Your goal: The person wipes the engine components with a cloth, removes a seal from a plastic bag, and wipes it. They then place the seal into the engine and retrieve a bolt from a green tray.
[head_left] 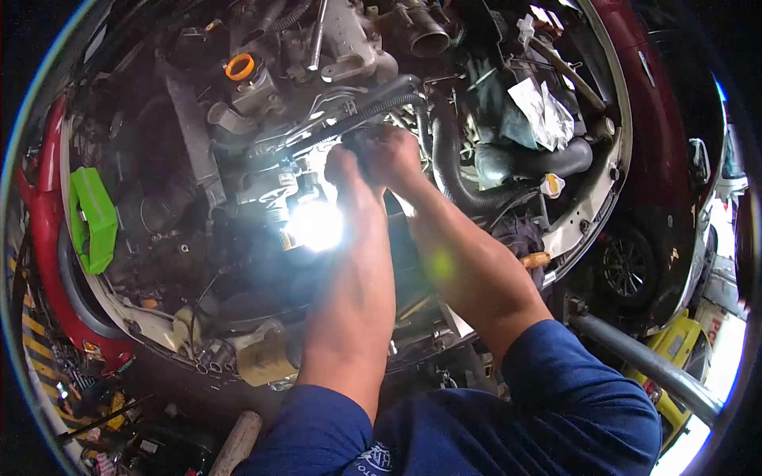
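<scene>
Dull, rough-looking cast metal is giving the pipe (349,38) at the far side a matt grey face, while the ribbed black tube (361,117) in the middle is showing a plastic-like finish and a smooth black hose (540,162) to the right is shining softly. Glossy red paint is coating the fender (52,147) at left, near a smooth, plastic-looking green piece (95,220), as a creased, papery white sheet (543,115) is reflecting light at far right. Matt navy cloth is forming the shirt (476,432) at the near side, with a smooth metal bar (647,363) gleaming dully at right.
</scene>
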`<state>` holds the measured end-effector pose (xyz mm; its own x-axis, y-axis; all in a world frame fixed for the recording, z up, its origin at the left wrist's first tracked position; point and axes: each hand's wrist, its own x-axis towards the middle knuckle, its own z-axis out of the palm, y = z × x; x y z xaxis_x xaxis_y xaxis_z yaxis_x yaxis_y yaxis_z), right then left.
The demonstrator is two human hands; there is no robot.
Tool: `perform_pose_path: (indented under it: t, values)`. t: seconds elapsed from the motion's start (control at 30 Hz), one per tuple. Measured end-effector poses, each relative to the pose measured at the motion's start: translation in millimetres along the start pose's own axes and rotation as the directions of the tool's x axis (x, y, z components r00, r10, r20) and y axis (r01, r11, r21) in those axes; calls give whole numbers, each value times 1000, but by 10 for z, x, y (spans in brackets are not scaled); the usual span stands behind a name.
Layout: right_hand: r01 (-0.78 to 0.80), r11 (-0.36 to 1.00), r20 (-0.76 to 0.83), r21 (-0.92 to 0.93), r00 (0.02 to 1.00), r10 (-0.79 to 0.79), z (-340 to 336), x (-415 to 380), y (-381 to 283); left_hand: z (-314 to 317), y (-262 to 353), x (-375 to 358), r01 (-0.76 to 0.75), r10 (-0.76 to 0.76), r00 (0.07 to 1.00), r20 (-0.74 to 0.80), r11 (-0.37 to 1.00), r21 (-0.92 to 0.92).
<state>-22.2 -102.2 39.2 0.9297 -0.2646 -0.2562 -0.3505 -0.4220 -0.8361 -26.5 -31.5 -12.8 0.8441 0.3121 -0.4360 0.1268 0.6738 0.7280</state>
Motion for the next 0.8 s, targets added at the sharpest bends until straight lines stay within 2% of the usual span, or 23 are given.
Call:
perform_pose_path:
  t: [0.03, 0.07, 0.1, 0.13, 0.17, 0.2, 0.23, 0.27, 0.3, 0.33, 0.37, 0.43, 0.5, 0.53, 0.57, 0.6, 0.63, 0.67, 0.7, 0.73, 0.77, 0.8]
  values:
    - [78, 994, -5, 70, 997, -78, -3, -23, -5, -20, -11, 72, -152, 145, 988, 59, 805, 574]
    - [29, 981, 41, 192, 998, -38, 6, -8, 54, -36, -4, 154, -255, 226, 955, 192, 293, 922]
    - [30, 980, 41, 198, 998, -39, 24, 75, 136, -52, -7, 217, -268, 210, 913, 349, -335, 903]
    - [196, 959, 153, -205, 974, -166, 30, 188, 221, 31, 62, 140, -256, 326, 852, 411, -426, 868]
    - [366, 749, 301, -552, 925, -229, 22, 275, 315, 72, 53, 125, -262, 325, 849, 416, -425, 866]
    - [330, 859, 290, -392, 930, -225, -22, 258, 294, 74, 10, 123, -256, 379, 818, 433, -434, 864]
    - [330, 858, 287, -394, 931, -226, -39, 238, 260, 72, -8, 128, -247, 435, 782, 447, -442, 862]
    - [202, 915, 237, -349, 964, -122, -35, 211, 218, 32, -24, 161, -247, 439, 779, 447, -441, 863]
    - [72, 952, 197, -297, 980, -13, -21, 178, 178, -14, -23, 186, -273, 416, 809, 414, -358, 893]
    - [-203, 978, 59, 49, 978, 200, -17, 52, 17, -56, -47, 216, -292, 389, 839, 381, -270, 918]
    - [-204, 978, 60, 44, 978, 201, -3, 7, -16, -63, -67, 217, -290, 388, 841, 377, -266, 919]
    - [-26, 989, 3, 145, 1000, 26, -5, -52, -57, -55, -121, 222, -288, 442, 796, 413, -322, 902]
    - [-89, 981, -3, 175, 996, 91, 9, 8, 43, -81, -172, 244, -282, 487, 745, 456, -390, 877]
    - [148, 976, 78, -160, 988, -136, 52, 179, 261, -71, -171, 260, -280, 509, 713, 483, -425, 861]
    - [386, 804, 225, -452, 922, -316, 101, 314, 446, -53, -173, 274, -278, 530, 679, 508, -455, 846]
    - [386, 844, 163, -372, 922, -351, 116, 324, 488, -59, -186, 263, -273, 541, 627, 561, -522, 808]
    - [387, 843, 160, -373, 922, -353, 131, 329, 525, -67, -187, 258, -275, 542, 625, 563, -521, 808]
    - [142, 988, 70, -61, 988, -138, 116, 253, 403, -75, -166, 258, -270, 522, 681, 514, -473, 839]
    - [-115, 956, 62, 271, 993, 102, 104, 181, 278, -80, -153, 273, -259, 499, 734, 461, -422, 869]
    - [-66, 995, -7, 79, 998, 67, 82, 116, 164, -101, -151, 288, -211, 418, 908, -5, 468, 858]
    - [291, 956, -60, 28, 955, -289, 110, 57, 238, -123, -167, 301, 73, -29, 974, -226, 980, 187]
    - [168, 981, -51, 99, 985, -164, 99, 49, 174, -86, -118, 268, 80, -37, 974, -225, 979, 186]
